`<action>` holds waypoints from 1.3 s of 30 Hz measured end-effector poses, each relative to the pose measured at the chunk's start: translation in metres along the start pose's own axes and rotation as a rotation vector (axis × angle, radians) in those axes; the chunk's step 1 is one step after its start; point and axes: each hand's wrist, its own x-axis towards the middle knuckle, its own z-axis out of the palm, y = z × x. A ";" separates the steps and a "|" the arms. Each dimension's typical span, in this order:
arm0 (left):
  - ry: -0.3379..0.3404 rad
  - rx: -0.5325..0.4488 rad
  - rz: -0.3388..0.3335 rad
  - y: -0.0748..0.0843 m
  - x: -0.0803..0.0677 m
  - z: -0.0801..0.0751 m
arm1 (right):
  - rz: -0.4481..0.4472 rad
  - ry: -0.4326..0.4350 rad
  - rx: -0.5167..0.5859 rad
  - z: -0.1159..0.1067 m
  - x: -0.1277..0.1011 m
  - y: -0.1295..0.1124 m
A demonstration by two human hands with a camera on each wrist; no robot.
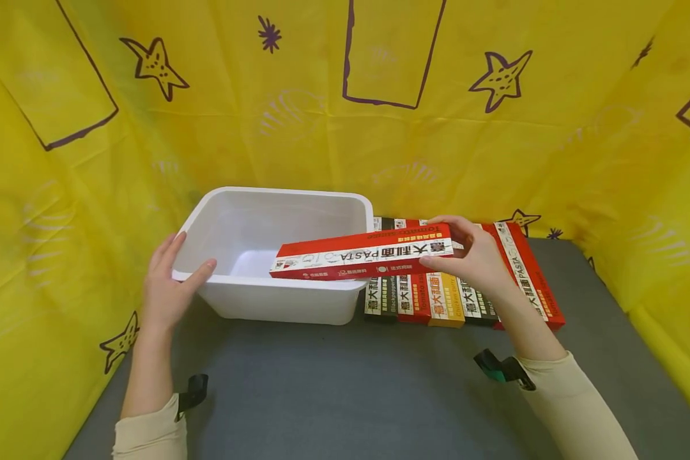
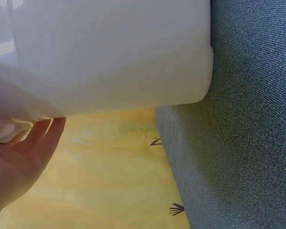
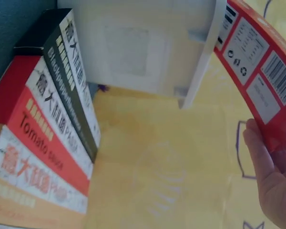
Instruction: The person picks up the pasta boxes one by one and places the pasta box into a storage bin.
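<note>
A red tomato pasta box (image 1: 362,253) is held up by its right end in my right hand (image 1: 484,260), thumb on the front side and fingers behind. Its left end reaches over the right part of a white plastic bin (image 1: 282,301), tilted slightly downward. My left hand (image 1: 168,287) holds the bin's left rim, with the thumb over the edge and the fingers along the outside. The left wrist view shows those fingers (image 2: 50,133) against the bin wall. In the right wrist view, the box's barcode side (image 3: 264,71) faces the camera.
Right of the bin, several pasta boxes lie side by side: black pepper (image 3: 62,71), red tomato (image 3: 52,119), yellow chicken curry (image 1: 445,300), another black one and a red one (image 1: 531,275). A yellow patterned cloth (image 1: 322,147) hangs around the grey tabletop (image 1: 333,383).
</note>
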 end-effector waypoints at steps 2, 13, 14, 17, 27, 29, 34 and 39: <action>0.005 -0.004 0.000 0.000 0.000 0.000 | -0.008 -0.024 -0.012 0.005 0.006 -0.002; 0.021 -0.001 0.014 -0.001 0.000 0.000 | -0.034 -0.141 0.006 0.028 0.029 -0.011; 0.020 0.002 0.014 -0.001 0.000 0.000 | -0.034 -0.151 0.008 0.030 0.030 -0.011; 0.023 0.003 0.018 -0.001 0.001 0.001 | -0.019 -0.171 0.022 0.036 0.032 -0.010; 0.024 -0.001 0.022 -0.002 0.001 0.002 | -0.052 -0.158 -0.146 0.055 0.041 -0.014; 0.028 -0.003 0.024 -0.001 0.001 0.002 | -0.067 -0.146 -0.209 0.059 0.042 -0.016; 0.032 -0.005 0.028 -0.001 0.001 0.004 | -0.085 -0.158 -0.302 0.066 0.044 -0.017; 0.030 -0.015 0.018 -0.001 0.000 0.002 | -0.131 -0.170 -0.352 0.071 0.045 -0.014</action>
